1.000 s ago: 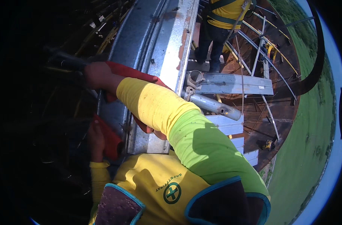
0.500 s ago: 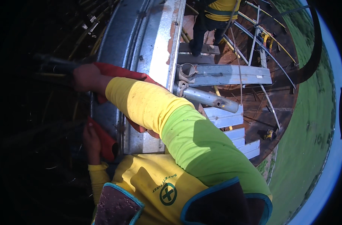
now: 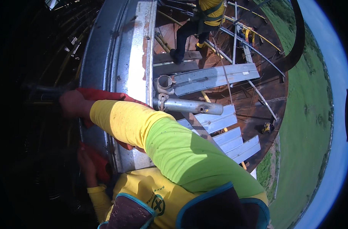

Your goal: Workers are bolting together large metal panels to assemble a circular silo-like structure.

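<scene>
My right arm, in a green sleeve with a yellow forearm, reaches left across a broad galvanized metal beam [image 3: 137,57]. My right hand [image 3: 71,103] is closed in a fist beyond the beam's left edge, beside a blurred metal tube [image 3: 44,94]. What it grips is smeared and dark. Red fabric [image 3: 101,94] shows along the far side of that forearm. Lower down, in shadow, my left hand [image 3: 86,164] is raised from a yellow cuff beside another piece of red fabric [image 3: 99,164]. Its fingers are too dark to make out.
A steel pipe with a scaffold clamp [image 3: 164,86] juts right from the beam. Metal planks [image 3: 216,78] and pale panels [image 3: 233,143] lie beyond, over a rusty round floor [image 3: 254,99]. A person in a harness [image 3: 208,17] stands at the top. Dark framework fills the left.
The view has shifted, so the beam, pipe and planks sit further left. My right hand is still closed at the beam's left side; the person at the top has changed leg position.
</scene>
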A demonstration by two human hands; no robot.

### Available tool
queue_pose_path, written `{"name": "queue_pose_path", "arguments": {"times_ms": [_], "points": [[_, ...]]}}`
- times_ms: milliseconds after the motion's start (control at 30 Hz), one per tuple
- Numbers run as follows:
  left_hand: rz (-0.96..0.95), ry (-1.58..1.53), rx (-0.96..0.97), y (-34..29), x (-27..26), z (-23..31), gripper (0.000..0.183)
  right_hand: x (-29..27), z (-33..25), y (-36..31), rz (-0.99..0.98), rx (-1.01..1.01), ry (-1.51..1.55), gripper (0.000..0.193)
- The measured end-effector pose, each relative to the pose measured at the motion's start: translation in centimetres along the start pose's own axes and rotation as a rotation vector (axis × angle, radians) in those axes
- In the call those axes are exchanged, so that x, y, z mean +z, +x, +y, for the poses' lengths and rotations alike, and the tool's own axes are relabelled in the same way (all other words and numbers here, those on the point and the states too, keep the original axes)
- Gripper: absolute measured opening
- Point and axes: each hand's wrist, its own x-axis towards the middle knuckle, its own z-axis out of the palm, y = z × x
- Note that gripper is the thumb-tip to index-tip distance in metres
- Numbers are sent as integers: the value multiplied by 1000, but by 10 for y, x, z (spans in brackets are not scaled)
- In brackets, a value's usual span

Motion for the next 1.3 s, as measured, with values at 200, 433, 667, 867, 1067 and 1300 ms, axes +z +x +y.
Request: {"name": "queue_pose_path", "arguments": {"times_ms": [200,433,667,867,1067,1300], "points": [[-31,14,-23,2,-3,14,53,11,7,8,14,9,1,31],[22,130,-13,1,-3,13,58,1,1,4,-50,36,26,32],[1,123,-36,2,-6,3,57,-16,-7,-2,-151,63,18,34],[-17,149,-45,-2,-7,19,59,-27,-10,-8,-170,60,23,35],[1,154,-39,-2,-5,25,58,-24,-8,-8,-136,43,29,36],[1,161,-41,-3,-5,28,59,-19,-6,-2,-149,56,37,35]]}}
